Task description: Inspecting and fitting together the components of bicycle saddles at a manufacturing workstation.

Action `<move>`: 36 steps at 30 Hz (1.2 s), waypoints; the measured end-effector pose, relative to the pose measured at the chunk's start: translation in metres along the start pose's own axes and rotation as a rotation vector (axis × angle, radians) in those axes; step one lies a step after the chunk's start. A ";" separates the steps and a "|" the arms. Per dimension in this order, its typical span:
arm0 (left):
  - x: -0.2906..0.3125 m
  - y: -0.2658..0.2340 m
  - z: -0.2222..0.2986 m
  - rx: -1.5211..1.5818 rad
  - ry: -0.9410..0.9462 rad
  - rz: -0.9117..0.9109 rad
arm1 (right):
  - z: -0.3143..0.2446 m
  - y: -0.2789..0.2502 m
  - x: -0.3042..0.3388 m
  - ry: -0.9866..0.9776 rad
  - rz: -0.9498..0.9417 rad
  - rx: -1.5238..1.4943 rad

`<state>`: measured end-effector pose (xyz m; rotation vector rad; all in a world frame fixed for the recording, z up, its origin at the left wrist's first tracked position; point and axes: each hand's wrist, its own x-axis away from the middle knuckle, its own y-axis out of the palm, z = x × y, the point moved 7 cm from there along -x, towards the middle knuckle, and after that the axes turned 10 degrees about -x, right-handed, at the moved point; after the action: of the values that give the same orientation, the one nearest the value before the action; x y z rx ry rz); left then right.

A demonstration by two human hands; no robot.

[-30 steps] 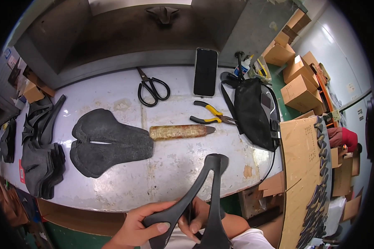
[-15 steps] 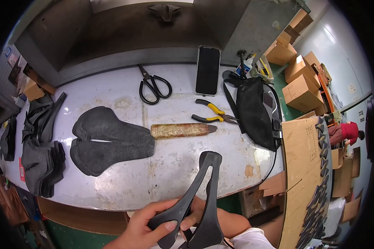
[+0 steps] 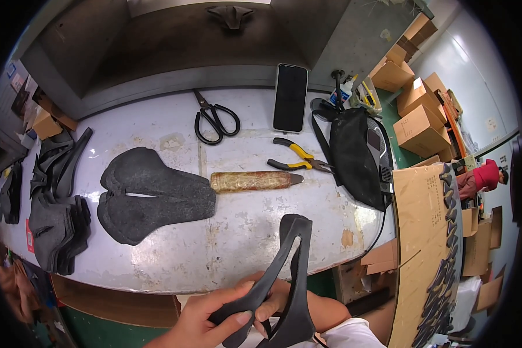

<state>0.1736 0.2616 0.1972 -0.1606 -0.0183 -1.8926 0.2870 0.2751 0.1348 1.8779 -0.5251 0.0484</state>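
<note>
Over the table's near edge I hold a black bicycle saddle (image 3: 296,310) with a long split, its narrow nose toward the table. My left hand (image 3: 198,318) is closed on its left wing, thumb on top and fingers along the outer edge. Through the gap reach the fingers of my right hand (image 3: 272,305), pinching the inner edge of that same wing; the saddle hides part of this hand. Beyond it, on the table, lie saddle-shaped dark grey cover pieces (image 3: 151,214). A tape-wrapped tool (image 3: 249,181) with a dark tip touches their narrow end.
Black-handled scissors (image 3: 214,122), a phone (image 3: 290,98) and yellow-black pliers (image 3: 301,156) lie farther back. A black bag (image 3: 356,156) sits at the right. Stacked dark pieces (image 3: 58,232) fill the left side. Right of the table, cardboard (image 3: 420,232) carries rows of saddles; a person in red (image 3: 486,177) is beyond.
The saddle has turned a little, its nose shifting slightly right and toward me. Both hands keep their hold on it. The person in red has moved slightly.
</note>
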 end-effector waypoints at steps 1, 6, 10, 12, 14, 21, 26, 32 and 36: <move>-0.002 -0.001 0.000 0.002 0.001 0.000 | -0.006 0.001 0.000 -0.040 0.040 0.029; -0.003 -0.001 -0.011 0.349 -0.036 0.036 | -0.005 -0.001 0.005 -0.158 0.061 -0.099; -0.002 -0.004 -0.018 0.279 -0.086 0.329 | -0.004 -0.013 0.004 -0.192 0.271 0.100; -0.006 -0.003 -0.014 0.332 -0.114 0.355 | -0.003 -0.015 -0.001 -0.276 0.276 0.138; -0.006 -0.003 -0.013 0.325 -0.126 0.368 | -0.006 -0.015 -0.003 -0.302 0.251 0.174; -0.007 -0.001 -0.013 0.334 -0.134 0.372 | -0.008 -0.011 0.000 -0.285 0.245 0.203; -0.004 0.006 -0.011 0.375 -0.072 0.323 | -0.027 0.004 0.003 -0.417 0.318 0.137; -0.006 0.010 -0.017 0.308 -0.121 0.257 | -0.030 -0.021 0.009 -0.748 0.454 0.140; -0.014 0.003 -0.016 0.344 -0.047 0.400 | 0.057 -0.034 -0.007 -0.293 0.587 -0.557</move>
<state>0.1790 0.2721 0.1794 0.0265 -0.3197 -1.4602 0.2809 0.2355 0.0813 1.1475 -1.1517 0.0106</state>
